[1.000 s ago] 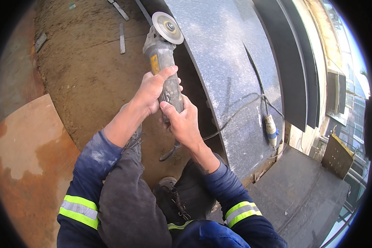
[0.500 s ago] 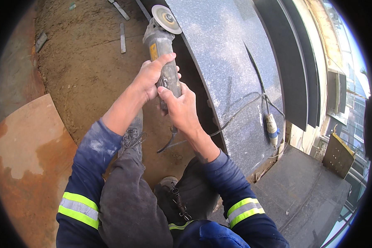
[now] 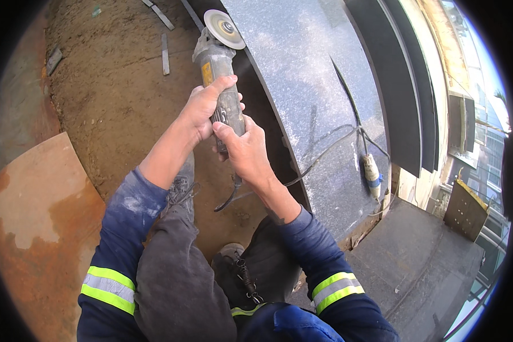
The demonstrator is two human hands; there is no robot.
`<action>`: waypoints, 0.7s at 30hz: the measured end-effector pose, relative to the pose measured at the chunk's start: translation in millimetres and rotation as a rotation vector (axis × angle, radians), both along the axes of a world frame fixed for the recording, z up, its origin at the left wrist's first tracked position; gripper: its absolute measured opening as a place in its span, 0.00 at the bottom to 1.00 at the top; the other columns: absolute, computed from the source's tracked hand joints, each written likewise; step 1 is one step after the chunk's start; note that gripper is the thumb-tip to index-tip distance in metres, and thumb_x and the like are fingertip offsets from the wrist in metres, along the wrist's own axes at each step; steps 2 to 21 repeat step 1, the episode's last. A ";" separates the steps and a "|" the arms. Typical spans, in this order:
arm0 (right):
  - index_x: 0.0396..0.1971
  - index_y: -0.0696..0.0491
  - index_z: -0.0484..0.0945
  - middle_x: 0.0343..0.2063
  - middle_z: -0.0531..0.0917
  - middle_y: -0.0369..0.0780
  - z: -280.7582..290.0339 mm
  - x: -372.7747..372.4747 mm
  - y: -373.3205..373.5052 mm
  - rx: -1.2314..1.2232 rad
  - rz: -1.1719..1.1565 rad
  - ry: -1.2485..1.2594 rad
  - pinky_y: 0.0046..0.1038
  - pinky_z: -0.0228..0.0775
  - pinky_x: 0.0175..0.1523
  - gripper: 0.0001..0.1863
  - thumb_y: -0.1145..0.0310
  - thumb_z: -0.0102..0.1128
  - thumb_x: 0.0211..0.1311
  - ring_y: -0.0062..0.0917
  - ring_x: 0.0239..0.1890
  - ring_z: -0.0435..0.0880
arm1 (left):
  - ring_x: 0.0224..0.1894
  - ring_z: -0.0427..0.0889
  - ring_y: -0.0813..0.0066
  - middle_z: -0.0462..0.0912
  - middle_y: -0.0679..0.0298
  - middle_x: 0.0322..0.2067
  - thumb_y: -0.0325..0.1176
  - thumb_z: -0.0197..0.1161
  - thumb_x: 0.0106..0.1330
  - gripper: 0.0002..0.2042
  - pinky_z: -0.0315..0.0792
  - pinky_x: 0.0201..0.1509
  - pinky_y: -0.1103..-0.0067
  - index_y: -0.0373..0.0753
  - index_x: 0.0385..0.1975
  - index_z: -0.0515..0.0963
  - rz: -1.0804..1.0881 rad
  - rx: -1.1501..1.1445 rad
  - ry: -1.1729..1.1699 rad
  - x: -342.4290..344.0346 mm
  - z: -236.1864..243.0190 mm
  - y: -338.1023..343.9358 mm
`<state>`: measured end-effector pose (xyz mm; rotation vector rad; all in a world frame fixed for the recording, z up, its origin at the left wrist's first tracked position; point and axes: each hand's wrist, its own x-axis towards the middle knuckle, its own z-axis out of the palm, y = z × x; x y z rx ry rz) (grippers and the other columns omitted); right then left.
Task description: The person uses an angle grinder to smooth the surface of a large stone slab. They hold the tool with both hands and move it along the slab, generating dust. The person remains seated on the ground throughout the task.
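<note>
Both hands grip a dusty grey angle grinder [image 3: 215, 60] with a yellow label on its body. My left hand [image 3: 202, 108] is closed round the middle of the body, below the gear head. Lower down, my right hand [image 3: 242, 145] wraps the rear end, its thumb along the casing. At the far end, the round cutting disc [image 3: 224, 29] is by the left edge of a dust-speckled dark stone slab [image 3: 308, 74]; whether they touch I cannot tell. The tool's cord [image 3: 229, 200] hangs from the rear end below my right hand.
A cable connector [image 3: 373, 178] and black cable lie on the slab. More dark slabs [image 3: 402, 85] stand to the right. Thin offcut strips [image 3: 165, 54] lie on the brown dirt ground [image 3: 108, 85]. A rust-stained sheet [image 3: 40, 199] is at left. My shoe [image 3: 181, 191] stands near the slab.
The grinder and both hands appear shifted slightly left in the picture, along with the whole scene. My grip on the grinder is the same.
</note>
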<state>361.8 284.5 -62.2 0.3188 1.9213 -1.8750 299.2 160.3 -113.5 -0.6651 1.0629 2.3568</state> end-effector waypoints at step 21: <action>0.43 0.62 0.76 0.30 0.82 0.39 1.5 6.3 0.8 0.012 0.000 -0.006 0.22 0.75 0.27 0.18 0.62 0.65 0.66 0.21 0.25 0.83 | 0.36 0.85 0.64 0.81 0.53 0.38 0.44 0.73 0.63 0.28 0.84 0.40 0.66 0.31 0.54 0.72 -0.007 0.002 0.019 5.6 -0.4 1.2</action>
